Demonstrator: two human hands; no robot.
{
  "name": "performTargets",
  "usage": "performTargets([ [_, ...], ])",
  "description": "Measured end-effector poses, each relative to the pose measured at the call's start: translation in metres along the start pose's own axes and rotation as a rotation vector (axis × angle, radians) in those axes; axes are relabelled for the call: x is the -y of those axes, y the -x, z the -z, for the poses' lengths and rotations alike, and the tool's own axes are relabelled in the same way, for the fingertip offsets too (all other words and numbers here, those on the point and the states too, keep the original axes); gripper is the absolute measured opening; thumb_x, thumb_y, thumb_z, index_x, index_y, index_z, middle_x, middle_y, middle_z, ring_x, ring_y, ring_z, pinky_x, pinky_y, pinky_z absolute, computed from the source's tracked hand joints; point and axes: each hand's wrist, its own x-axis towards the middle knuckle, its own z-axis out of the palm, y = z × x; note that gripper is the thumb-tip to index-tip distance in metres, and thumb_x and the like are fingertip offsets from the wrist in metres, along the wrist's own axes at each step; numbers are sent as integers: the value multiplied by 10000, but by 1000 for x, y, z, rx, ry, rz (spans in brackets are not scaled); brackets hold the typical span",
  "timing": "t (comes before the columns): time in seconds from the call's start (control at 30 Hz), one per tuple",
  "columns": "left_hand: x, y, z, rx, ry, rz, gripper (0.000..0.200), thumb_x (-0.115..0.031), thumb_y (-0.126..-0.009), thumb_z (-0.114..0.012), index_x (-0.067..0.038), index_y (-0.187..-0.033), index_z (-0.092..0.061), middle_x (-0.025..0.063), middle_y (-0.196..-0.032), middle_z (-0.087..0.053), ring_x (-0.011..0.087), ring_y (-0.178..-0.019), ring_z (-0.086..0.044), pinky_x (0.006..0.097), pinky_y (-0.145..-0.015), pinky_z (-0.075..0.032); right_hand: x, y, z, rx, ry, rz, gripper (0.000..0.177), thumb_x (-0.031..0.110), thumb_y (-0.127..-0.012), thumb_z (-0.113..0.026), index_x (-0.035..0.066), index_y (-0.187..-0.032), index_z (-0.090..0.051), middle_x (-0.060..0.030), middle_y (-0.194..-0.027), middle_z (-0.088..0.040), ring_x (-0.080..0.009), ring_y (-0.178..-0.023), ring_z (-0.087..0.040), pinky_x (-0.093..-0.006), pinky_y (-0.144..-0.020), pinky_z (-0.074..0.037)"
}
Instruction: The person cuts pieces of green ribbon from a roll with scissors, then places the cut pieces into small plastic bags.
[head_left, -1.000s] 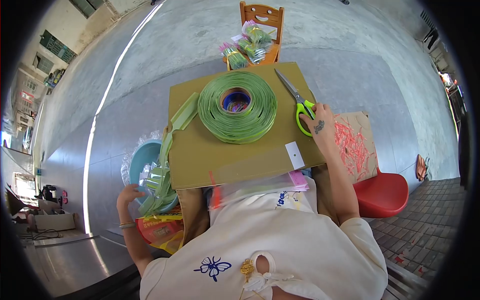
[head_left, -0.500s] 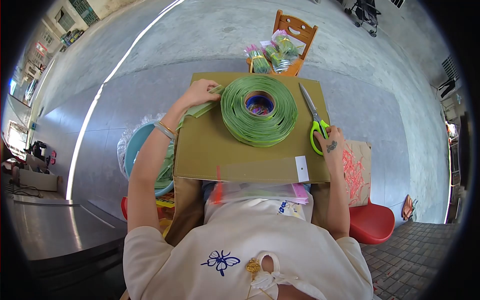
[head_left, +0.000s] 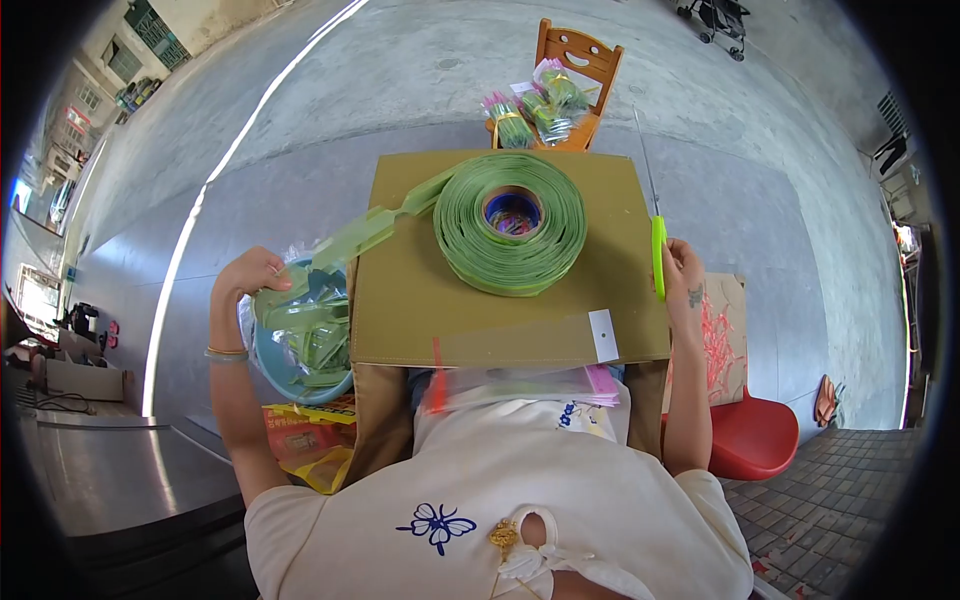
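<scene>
My left hand (head_left: 252,272) pinches the green strip (head_left: 355,237) above the blue basin (head_left: 270,350). The strip stretches from there up to the green roll (head_left: 460,245), which lies on the olive board (head_left: 400,320) with a blue-lined core in its middle. My right hand (head_left: 684,278) is closed on the lime-handled scissors (head_left: 659,250), held upright beside the board's right edge with the blades pointing away from me. Inside the basin are more green strips and clear plastic. A clear bag with a white tab (head_left: 603,335) lies at the board's near edge.
Beyond the board, a wooden chair (head_left: 582,50) bears wrapped green bundles (head_left: 508,122). At the right stands a red chair (head_left: 755,440) with cardboard and red strands (head_left: 718,350). Yellow and red packaging (head_left: 310,440) sits below the basin. Plastic sleeves lie at my lap.
My left hand has moved left and toward me, drawing the green strip out over the basin. The scissors have been lifted off the board and turned on edge by my right hand.
</scene>
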Motion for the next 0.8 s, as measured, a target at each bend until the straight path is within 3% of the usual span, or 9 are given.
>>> performTargets([
  [0.07,14,20,15,3,-5,56,139,-109,-682,-712,5,-736,-652,23,-592,-571,74,-501,-480,239,-438,-349,17,3,-2,186,-526,-133,284,258,-868,-577,-13,-936,-525,-44,-725,-529,-76,-562,-488,-210,-428,-381],
  [0.1,12,24,21,1,133,13,141,-122,-706,-702,2,-741,-643,26,-596,-573,71,-496,-487,229,-430,-356,34,10,-7,267,-452,-175,490,471,-854,-533,-10,-943,-498,-35,-743,-514,-82,-550,-472,-202,-423,-374],
  [0.2,-15,51,36,-55,497,-119,166,-166,-787,-656,-7,-763,-614,37,-607,-580,65,-474,-504,201,-407,-384,48,35,-26,721,-569,-187,739,684,-768,-441,-29,-959,-493,-45,-791,-520,-93,-570,-476,-203,-437,-385],
  [0.33,-86,41,16,-141,773,-337,199,-198,-841,-615,0,-817,-607,46,-627,-593,79,-466,-522,210,-410,-427,59,69,-64,1172,-486,-168,774,711,-766,-406,-20,-992,-523,-60,-804,-521,-86,-659,-503,-213,-531,-429],
  [0.47,-146,36,-36,-131,831,-451,198,-170,-826,-632,26,-844,-632,47,-675,-618,64,-531,-548,197,-460,-435,58,80,-87,1296,-272,-203,771,709,-791,-355,-21,-971,-521,-53,-793,-512,-99,-650,-505,-234,-545,-426],
  [0.67,-160,35,-81,-112,759,-485,201,-167,-813,-650,34,-808,-644,40,-681,-627,44,-561,-543,179,-492,-415,57,80,-93,1227,-158,-148,731,684,-820,-341,-20,-907,-518,-46,-659,-480,-115,-504,-466,-266,-497,-389],
  [0.8,-159,32,-90,-116,749,-497,205,-170,-813,-652,35,-812,-647,35,-677,-629,41,-562,-537,177,-492,-406,65,78,-96,1230,-143,-124,703,662,-834,-347,-20,-866,-514,-45,-630,-461,-119,-500,-461,-265,-483,-379],
])
